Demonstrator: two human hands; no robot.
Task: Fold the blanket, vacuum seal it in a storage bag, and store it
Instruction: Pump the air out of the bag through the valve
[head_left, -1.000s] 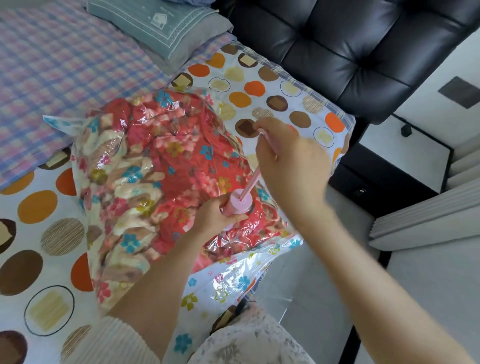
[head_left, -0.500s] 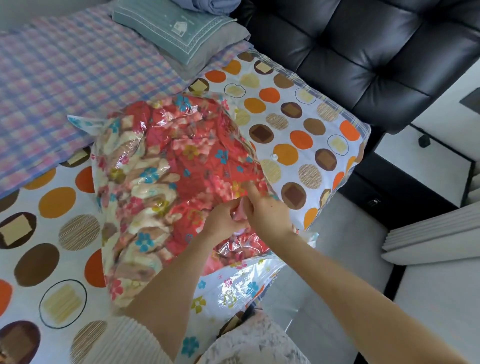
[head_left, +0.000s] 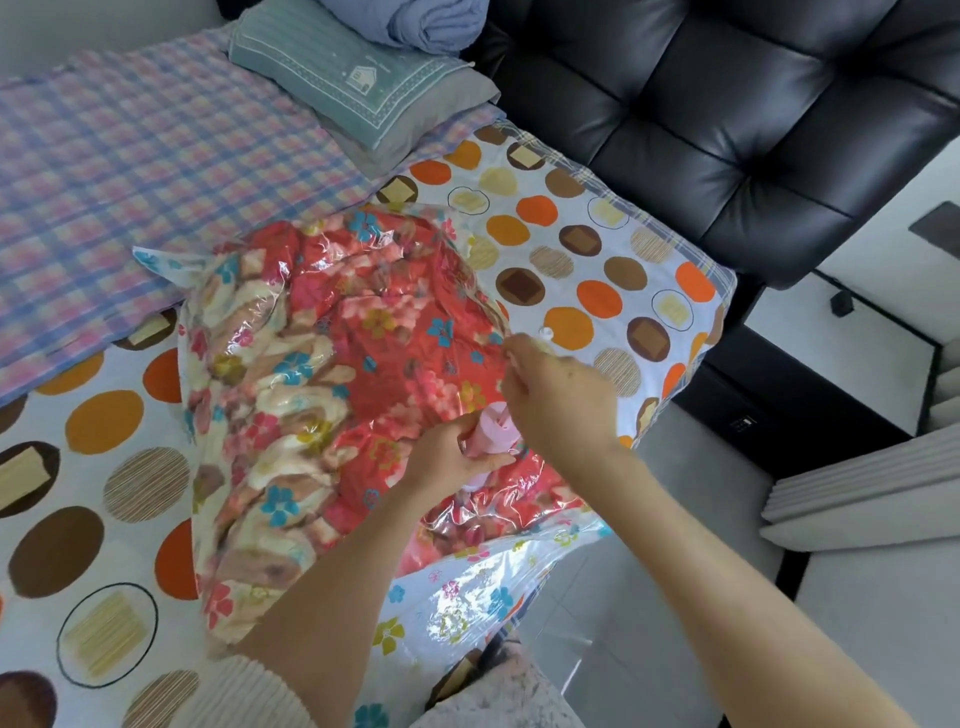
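A red floral blanket (head_left: 332, 395) lies packed inside a clear, flower-printed storage bag (head_left: 467, 597) on the bed. A pink hand pump (head_left: 491, 434) stands on the bag near its right side. My left hand (head_left: 447, 457) grips the pump's body at its base. My right hand (head_left: 558, 402) is just above and to the right of it, fingers curled around the pump's handle, which is mostly hidden. The bag's open-looking flap hangs over the bed's front edge.
The bed carries a white sheet with orange and brown dots (head_left: 582, 260) and a pink-blue plaid cover (head_left: 130, 171). A teal pillow (head_left: 353, 78) lies at the back. A black tufted headboard (head_left: 727, 119) rises on the right, with pale floor (head_left: 675, 597) below.
My right hand pushed the pump handle down from its raised position, then began lifting it again. My left hand stayed on the pump body. The view shifted slightly.
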